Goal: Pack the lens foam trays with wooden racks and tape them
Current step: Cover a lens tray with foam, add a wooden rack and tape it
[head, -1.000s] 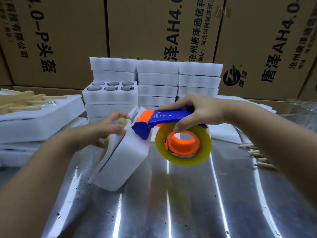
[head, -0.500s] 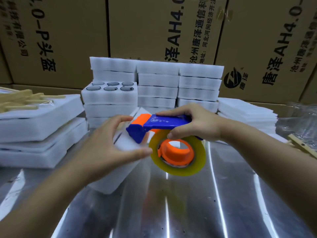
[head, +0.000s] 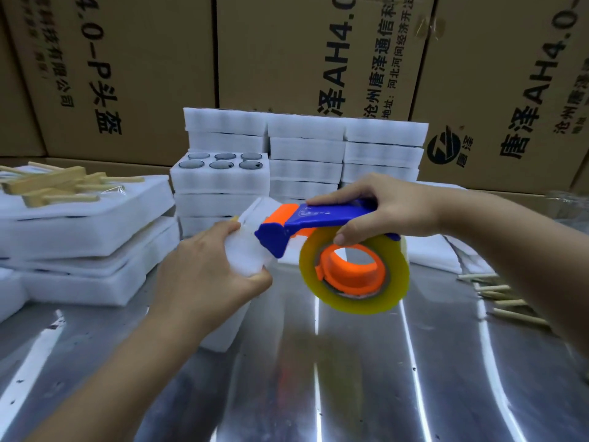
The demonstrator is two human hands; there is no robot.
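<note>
Centre of frame: my left hand point(head: 207, 275) grips the foam tray pack point(head: 245, 253). The fingers are curled over its upper edge and the thumb is clamped on the near side. The pack stands tilted on the metal table point(head: 350, 378), with its lower end on the surface below my wrist.

Right of centre: my right hand point(head: 382, 208) grips the tape dispenser point(head: 318, 218). The fingers are wrapped over the blue handle and the thumb presses the rim of the tape roll point(head: 360, 306). The roll is yellowish on an orange hub and hangs clear of the table. The dispenser's blue nose lies against the top of the pack, just beside my left fingertips. Whether tape has bonded there I cannot tell.

Centre background: foam tray stacks point(head: 306, 148), several columns side by side. The shorter column at their left is topped by an open tray point(head: 220, 183) showing six round lenses point(head: 220, 165) in its pockets.

Left of frame: larger foam slabs point(head: 86, 224), piled. Wooden racks point(head: 47, 183) lie on the top slab.

Right edge: loose wooden sticks point(head: 503, 301) on the table, well apart from the pack.

Top of frame: printed cardboard cartons point(head: 143, 74) form a wall behind everything.
</note>
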